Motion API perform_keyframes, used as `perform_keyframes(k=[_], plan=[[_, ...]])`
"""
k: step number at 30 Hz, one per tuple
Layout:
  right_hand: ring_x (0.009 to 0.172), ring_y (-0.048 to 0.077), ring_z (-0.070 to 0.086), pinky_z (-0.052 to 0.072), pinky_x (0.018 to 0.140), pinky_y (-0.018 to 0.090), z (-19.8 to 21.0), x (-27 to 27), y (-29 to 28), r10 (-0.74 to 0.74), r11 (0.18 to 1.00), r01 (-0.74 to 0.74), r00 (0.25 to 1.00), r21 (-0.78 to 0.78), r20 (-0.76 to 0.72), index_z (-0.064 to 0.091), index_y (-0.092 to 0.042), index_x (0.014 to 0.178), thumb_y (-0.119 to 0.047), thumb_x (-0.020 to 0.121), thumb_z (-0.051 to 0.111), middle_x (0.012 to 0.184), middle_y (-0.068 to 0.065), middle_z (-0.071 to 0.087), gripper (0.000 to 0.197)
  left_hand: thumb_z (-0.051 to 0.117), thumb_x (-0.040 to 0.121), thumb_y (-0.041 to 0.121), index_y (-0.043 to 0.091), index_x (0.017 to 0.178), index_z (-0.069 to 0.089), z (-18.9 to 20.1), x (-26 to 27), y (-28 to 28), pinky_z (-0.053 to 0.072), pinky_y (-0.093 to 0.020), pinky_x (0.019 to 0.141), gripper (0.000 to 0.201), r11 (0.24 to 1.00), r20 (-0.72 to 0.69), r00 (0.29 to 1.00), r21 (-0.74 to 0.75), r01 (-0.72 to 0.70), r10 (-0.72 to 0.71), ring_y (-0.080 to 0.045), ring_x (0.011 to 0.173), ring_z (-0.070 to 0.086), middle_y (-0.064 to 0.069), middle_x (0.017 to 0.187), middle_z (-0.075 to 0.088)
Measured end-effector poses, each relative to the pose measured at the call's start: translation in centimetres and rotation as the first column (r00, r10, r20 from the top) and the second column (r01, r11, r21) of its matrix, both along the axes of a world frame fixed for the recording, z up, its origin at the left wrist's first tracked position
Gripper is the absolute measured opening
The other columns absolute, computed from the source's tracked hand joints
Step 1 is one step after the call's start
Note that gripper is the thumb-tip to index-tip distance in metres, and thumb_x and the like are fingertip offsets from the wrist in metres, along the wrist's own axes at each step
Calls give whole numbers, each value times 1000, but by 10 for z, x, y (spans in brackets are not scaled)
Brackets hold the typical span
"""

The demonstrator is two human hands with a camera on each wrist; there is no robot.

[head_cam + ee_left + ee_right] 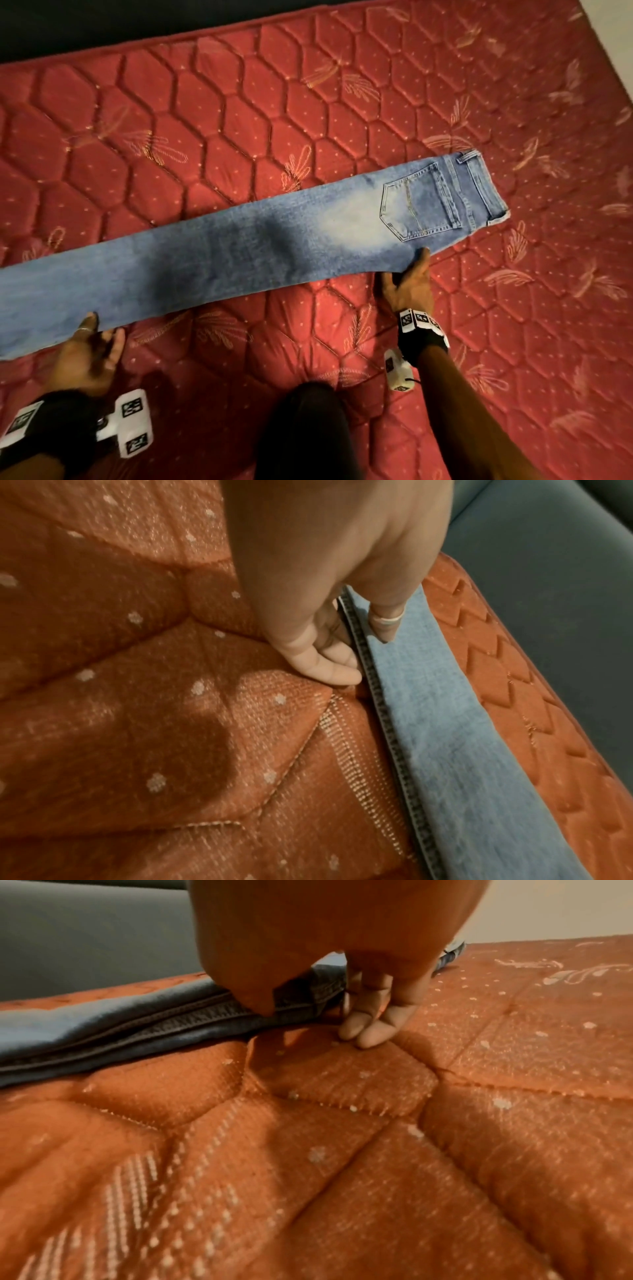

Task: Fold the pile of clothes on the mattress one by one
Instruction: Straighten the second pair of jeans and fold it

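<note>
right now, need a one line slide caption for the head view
Both hands, left and right, grip the near edge of jeans on a red mattress.

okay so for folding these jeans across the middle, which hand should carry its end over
Probably the left hand: it pinches the jeans near the free leg end, while the right hand grips by the heavier seat, better kept as the anchor.

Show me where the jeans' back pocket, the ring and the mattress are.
back pocket (416, 202), head view, middle of the pocket.
ring (387, 619), left wrist view, on the band.
mattress (239, 89), head view, bare quilted top.
</note>
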State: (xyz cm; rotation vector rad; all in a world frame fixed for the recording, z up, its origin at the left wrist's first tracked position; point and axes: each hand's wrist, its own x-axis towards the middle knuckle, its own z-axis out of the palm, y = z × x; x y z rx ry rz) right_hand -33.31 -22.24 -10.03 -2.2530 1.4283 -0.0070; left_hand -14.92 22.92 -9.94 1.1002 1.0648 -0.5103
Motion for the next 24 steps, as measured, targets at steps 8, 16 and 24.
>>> perform_keyframes(k=[8, 16, 24], plan=[[88, 49, 64, 51, 67, 49, 12, 14, 1, 31, 989, -36, 999, -144, -33, 48, -16, 137, -16, 89, 53, 120, 26, 61, 48, 39, 108, 22, 26, 98, 62, -12, 1, 20, 38, -29, 112, 25, 999, -88, 996, 37, -9, 12, -2, 90, 54, 11, 97, 55], [86, 51, 61, 51, 78, 48, 7, 4, -7, 126, 989, -135, 981, -53, -150, 60, -17, 135, -18, 92, 56, 112, 34, 51, 43, 49, 104, 21, 23, 96, 61, -5, 5, 16, 44, -28, 106, 14, 996, -61, 998, 85, 7, -2, -4, 85, 58, 11, 83, 68], [120, 51, 49, 47, 93, 56, 16, 36, 44, 281, 905, -289, 957, -314, -72, 58, 4, 126, -28, 95, 45, 136, 34, 48, 46, 42, 107, 24, 26, 102, 60, 5, 7, 37, 45, -25, 101, 19, 991, 29, 993, 66, -117, 115, -8, 116, 57, 4, 135, 59]])
